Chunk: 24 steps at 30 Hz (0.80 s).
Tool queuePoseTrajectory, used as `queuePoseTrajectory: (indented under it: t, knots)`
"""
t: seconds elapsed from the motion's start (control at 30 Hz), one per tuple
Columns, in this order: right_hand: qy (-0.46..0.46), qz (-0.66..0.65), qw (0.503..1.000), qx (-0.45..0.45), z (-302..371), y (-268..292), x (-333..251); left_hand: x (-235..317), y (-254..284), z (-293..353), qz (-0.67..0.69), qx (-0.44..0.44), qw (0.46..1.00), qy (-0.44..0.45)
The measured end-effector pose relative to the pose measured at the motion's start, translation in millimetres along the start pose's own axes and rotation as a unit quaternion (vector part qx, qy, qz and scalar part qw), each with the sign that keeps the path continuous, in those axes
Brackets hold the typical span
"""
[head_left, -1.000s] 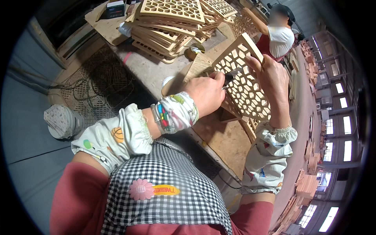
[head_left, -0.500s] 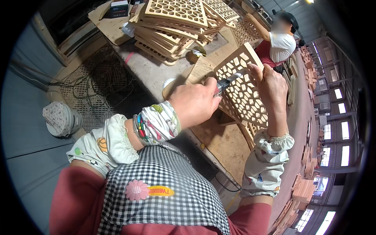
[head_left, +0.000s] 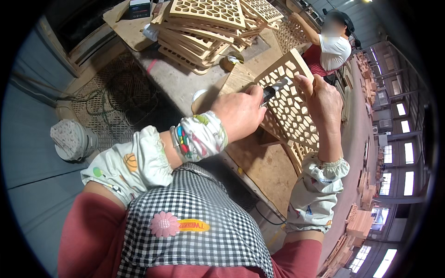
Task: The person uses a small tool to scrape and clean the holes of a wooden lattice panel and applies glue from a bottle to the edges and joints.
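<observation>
A pale wooden lattice panel (head_left: 291,109) with honeycomb cut-outs stands tilted on edge on the workbench (head_left: 259,162). My right hand (head_left: 324,99) grips its upper right edge from behind. My left hand (head_left: 238,113) is closed around a small metal-tipped tool (head_left: 274,89) whose tip touches the panel's face near the top. Both forearms wear printed sleeve covers.
A tall stack of similar lattice panels (head_left: 211,25) lies at the back of the bench. A small round tin (head_left: 232,59) sits beside it. Another person (head_left: 331,44) in a white top works at the far end. A grey bucket (head_left: 72,139) stands on the floor at left.
My left hand with the tool has shifted slightly up along the panel. The panel and my right hand have stayed in about the same pose.
</observation>
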State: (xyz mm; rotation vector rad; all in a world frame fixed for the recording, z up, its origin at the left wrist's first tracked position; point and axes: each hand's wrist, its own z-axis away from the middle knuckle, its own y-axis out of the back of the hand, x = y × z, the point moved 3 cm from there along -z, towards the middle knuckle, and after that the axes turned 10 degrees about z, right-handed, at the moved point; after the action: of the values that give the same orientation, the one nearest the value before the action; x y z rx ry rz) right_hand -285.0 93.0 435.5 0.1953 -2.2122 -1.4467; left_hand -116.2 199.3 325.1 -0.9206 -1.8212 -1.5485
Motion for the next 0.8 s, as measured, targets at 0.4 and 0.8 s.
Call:
queuePoseTrajectory:
  t: [0.4, 0.8]
  knots:
    - [-0.013, 0.001, 1.000, -0.008, -2, -2, 9, -27, 23, 25, 0.075, 0.050, 0.995, -0.040]
    - [0.005, -0.016, 1.000, -0.001, 1, 1, 6, -33, 12, -14, 0.124, 0.056, 0.990, -0.030]
